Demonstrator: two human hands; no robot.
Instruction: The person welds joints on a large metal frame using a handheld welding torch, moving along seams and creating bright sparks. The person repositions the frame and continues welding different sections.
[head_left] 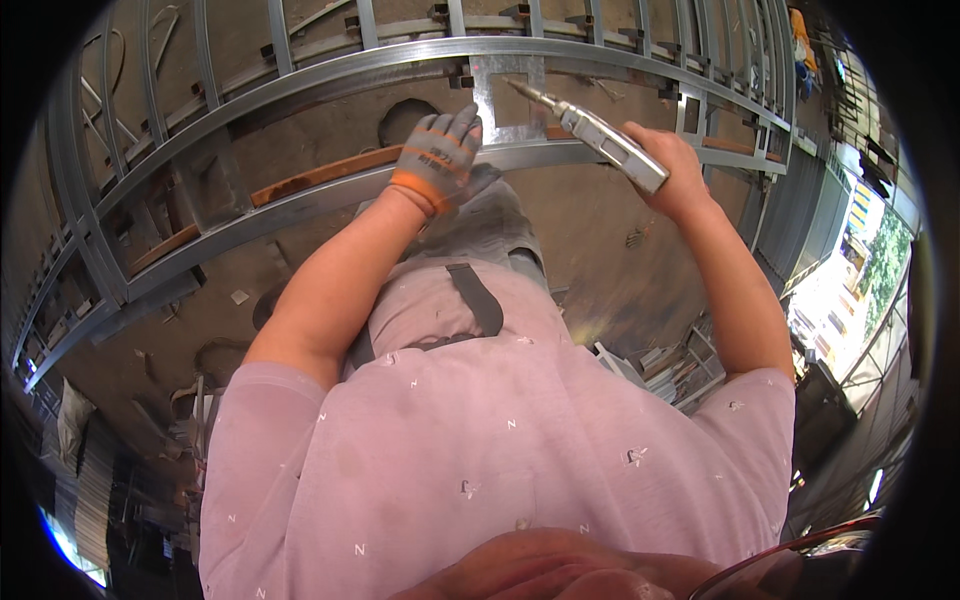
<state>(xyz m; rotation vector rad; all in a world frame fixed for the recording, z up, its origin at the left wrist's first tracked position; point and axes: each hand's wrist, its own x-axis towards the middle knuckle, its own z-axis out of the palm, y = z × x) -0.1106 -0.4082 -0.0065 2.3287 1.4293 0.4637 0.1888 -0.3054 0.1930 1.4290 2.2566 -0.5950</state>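
My left hand (pixel 437 160), in a grey and orange work glove, has its fingers stretched out. Its fingertips are at the left edge of a shiny metal plate (pixel 514 132) with a rectangular opening, set between two rails of a steel frame (pixel 345 162). Bare fingers of my right hand (pixel 668 165) wrap round the rear of a silver welding gun (pixel 610 142). The gun's tapered tip points up and left, over the right part of the plate. Whether the tip touches the metal I cannot tell.
Upright grey bars (pixel 280 38) run along the far side of the frame. A rusty brown strip (pixel 325 175) lies inside it, left of my gloved hand. Metal offcuts (pixel 665 370) are piled at the lower right. A bright opening (pixel 850 270) is at the far right.
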